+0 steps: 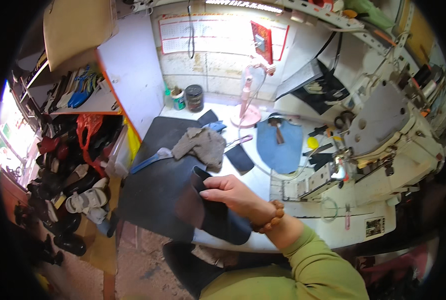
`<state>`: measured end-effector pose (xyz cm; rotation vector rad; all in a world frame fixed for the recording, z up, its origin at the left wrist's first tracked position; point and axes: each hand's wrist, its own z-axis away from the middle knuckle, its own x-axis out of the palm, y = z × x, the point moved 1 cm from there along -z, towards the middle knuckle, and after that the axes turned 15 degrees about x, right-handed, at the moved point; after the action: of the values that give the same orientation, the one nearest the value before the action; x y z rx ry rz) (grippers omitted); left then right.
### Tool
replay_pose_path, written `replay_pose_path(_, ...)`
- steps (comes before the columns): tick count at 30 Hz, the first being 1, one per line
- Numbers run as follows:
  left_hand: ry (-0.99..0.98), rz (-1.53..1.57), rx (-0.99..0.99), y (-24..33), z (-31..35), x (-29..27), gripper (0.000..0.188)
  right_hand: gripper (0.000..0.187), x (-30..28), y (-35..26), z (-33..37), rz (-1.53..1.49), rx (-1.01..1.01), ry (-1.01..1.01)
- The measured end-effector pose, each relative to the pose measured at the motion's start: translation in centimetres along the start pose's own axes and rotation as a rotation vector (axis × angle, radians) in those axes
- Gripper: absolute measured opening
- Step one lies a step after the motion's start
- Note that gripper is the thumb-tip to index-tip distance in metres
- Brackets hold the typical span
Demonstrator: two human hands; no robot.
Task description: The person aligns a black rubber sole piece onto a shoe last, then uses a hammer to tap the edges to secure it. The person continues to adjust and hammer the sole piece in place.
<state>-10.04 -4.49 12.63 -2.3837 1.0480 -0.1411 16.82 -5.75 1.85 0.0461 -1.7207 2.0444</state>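
My right hand reaches in from the lower right, a brown beaded bracelet on its wrist. Its thumb and fingers pinch the upper edge of a dark, flexible leather-like sheet, which curls and hangs over the near edge of the table. Part of the sheet looks brown, part black. Just beyond lies a crumpled grey cloth on a large black mat. A tool with a blue handle rests beside the cloth. My left hand does not show.
To the right stands a sewing machine. A pink lamp stand, a dark jar and a blue rounded sheet occupy the table. Shoes crowd the left side below a shelf. A pink-handled tool lies near the right edge.
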Motion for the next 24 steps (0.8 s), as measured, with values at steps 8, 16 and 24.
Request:
replay_pose_path(8,-0.362,-0.012,-0.292,-1.5,1.4,-2.3,0.027,0.017,0.9,-3.0,-1.2,0.701,0.039,-0.323)
replay_pose_path(16,-0.755,0.074,-1.518,-5.7,13.2,-4.2,0.027,0.006,8.4,-6.9,-3.9,1.874,-0.258,-0.66)
replay_pose_path(24,0.816,0.244,-1.812,-0.7,19.1,-0.9,0.031,0.027,8.6,-2.9,-3.5,1.228,-0.824,0.094)
